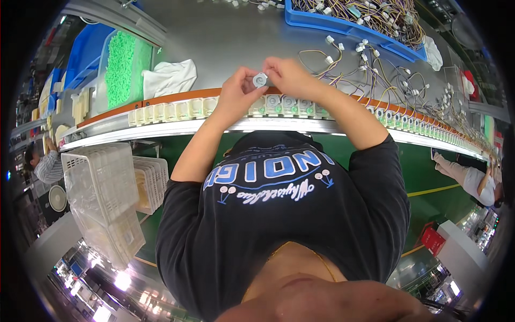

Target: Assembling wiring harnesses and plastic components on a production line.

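Over the near edge of the bench, my left hand (236,98) pinches a small light-grey part with a round face (260,80) between thumb and fingers. My right hand (292,79) is closed too, its thumb and fingertips pressed on the part's right side. Directly below my hands runs a row of small square housings (201,107) along the rail. Those to the left look cream-white and bare, while the ones near and right of my hands carry grey round parts (289,104). Part of the row is hidden behind my forearms.
A clear bin of green pieces (122,70) and a white cloth (170,78) lie to the left. At the back right, a blue tray (343,28) holds bundled wires; loose wires with white connectors (370,67) spread nearby. Stacked white crates (102,185) stand low left. Co-workers are at both sides.
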The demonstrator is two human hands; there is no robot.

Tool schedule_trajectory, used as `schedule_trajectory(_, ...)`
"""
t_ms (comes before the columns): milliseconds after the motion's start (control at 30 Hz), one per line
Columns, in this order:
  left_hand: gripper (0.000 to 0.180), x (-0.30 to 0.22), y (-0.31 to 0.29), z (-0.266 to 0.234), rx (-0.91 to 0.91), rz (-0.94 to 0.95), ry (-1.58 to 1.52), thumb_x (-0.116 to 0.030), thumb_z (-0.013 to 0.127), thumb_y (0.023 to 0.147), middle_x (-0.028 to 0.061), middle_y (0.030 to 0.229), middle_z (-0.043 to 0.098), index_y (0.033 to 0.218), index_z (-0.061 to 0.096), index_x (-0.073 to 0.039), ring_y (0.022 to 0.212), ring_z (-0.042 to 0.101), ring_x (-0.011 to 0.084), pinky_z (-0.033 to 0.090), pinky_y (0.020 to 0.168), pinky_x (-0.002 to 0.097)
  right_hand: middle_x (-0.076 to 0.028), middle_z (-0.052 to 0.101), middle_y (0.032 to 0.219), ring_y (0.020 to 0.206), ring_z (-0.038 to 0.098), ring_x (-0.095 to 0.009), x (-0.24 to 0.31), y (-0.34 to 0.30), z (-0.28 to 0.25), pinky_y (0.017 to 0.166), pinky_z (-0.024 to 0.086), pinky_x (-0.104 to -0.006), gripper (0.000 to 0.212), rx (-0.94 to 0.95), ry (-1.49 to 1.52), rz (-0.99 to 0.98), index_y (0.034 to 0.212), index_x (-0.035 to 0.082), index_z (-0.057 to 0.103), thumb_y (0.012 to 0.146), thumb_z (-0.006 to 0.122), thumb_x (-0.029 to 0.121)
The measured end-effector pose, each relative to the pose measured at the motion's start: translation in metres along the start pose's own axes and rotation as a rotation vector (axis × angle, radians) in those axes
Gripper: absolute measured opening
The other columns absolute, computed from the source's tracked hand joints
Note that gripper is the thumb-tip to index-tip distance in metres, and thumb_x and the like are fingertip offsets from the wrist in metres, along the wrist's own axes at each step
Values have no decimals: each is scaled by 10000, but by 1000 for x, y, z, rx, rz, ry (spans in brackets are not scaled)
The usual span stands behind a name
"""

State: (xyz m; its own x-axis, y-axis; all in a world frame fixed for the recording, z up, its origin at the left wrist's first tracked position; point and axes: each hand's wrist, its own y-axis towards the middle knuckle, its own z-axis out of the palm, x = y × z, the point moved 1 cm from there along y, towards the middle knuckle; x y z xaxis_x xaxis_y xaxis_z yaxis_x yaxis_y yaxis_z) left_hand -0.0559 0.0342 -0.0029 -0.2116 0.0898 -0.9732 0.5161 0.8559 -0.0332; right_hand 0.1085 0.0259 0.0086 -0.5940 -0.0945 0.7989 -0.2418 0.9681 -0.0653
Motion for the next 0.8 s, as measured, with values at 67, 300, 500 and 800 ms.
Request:
schedule_trajectory(67,241,0,1,-5,16,-19,63,-72,652,724,-10,675,500,918,517,-27,576,428,52,362,510,195,-130,559,654,620,553,-262,15,-9,2,551,411,-352,97,-56,-58,-27,892,39,470,810,459,91)
schedule_trajectory(300,227,-27,4,-23,227,65,299,-24,659,667,-5,637,461,828,500,-14,570,397,63,352,516,202,-136,571,686,649,561,-326,27,-22,4,555,421,-412,186,-30,-288,-408,935,62,458,752,490,46)
schedule_trajectory(500,241,-30,5,-26,347,80,305,-53,670,651,34,618,458,790,479,-10,562,420,113,374,522,249,-113,564,692,659,552,-310,32,-21,2,572,419,-407,122,25,-364,-436,864,65,493,749,532,76)
schedule_trajectory(800,311,-11,-8,-28,205,247,432,-91,696,633,66,822,505,872,508,-24,732,501,170,399,630,260,-110,563,700,687,550,-309,30,-17,8,597,419,-406,107,26,-337,-380,869,71,500,773,537,98)
